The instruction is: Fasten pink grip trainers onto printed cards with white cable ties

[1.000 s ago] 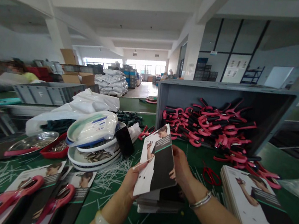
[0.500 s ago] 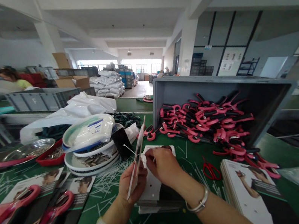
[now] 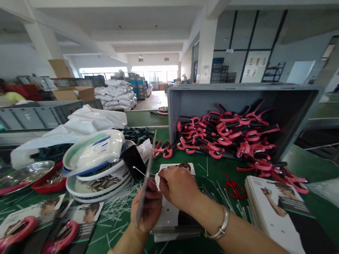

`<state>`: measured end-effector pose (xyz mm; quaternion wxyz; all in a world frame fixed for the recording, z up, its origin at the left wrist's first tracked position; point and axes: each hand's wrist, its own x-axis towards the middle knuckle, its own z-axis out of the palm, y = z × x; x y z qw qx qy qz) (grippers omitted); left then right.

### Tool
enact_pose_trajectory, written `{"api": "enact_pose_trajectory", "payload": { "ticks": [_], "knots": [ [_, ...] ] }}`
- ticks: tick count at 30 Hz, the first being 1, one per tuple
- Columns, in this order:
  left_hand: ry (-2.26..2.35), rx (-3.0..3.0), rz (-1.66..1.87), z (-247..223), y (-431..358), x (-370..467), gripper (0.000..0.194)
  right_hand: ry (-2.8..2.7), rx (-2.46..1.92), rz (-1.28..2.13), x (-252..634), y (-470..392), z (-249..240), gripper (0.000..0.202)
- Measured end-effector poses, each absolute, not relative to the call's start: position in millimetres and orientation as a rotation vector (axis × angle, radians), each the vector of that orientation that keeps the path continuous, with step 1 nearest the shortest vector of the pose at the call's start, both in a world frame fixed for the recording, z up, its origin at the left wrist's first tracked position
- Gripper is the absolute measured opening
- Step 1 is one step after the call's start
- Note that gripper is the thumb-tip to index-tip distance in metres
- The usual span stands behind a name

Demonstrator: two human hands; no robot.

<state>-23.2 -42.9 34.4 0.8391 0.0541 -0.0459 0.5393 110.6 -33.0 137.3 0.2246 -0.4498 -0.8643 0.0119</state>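
Upright and nearly edge-on, a printed backing card is held in my left hand, whose fingers wrap its right side. A thin white cable tie passes through the card, with one end sticking out to the left. My right hand is closed in a pinch on the other side, at the cable tie's far end; the fingertips are partly hidden. Below both hands lies a stack of the same cards with small punched holes. Two cards at lower left carry pink-and-black pruning shears.
A tipped grey crate spills many pink pruners. Red scissors lie before another card stack. Left are stacked bowls of metal parts, a red tray and scattered white ties. A person sits far left.
My view has turned slightly to the right, so everything appears shifted left. Both hands keep nearly the same pose around the card and cable tie.
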Motion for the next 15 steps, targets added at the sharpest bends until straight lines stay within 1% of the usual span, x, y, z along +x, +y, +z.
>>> {"api": "enact_pose_trajectory", "payload": {
  "ticks": [3, 6, 11, 15],
  "knots": [
    [-0.022, 0.137, 1.193, 35.7, -43.8, -21.7, 0.022, -2.396, -1.292, 0.043, 110.5, -34.4, 139.2, 0.020],
    [0.117, 0.151, 1.255, 38.8, -45.2, -20.5, 0.024, -2.440, -1.224, 0.025, 111.3, -38.1, 141.8, 0.018],
    [0.220, 0.187, 1.292, 40.2, -45.9, -20.6, 0.020, -2.531, -1.198, 0.035, 112.1, -44.4, 147.3, 0.020],
    [0.262, 0.227, 1.300, 38.4, -45.2, -20.7, 0.016, -2.496, -1.219, 0.026, 112.1, -42.8, 148.7, 0.021]
  ]
}}
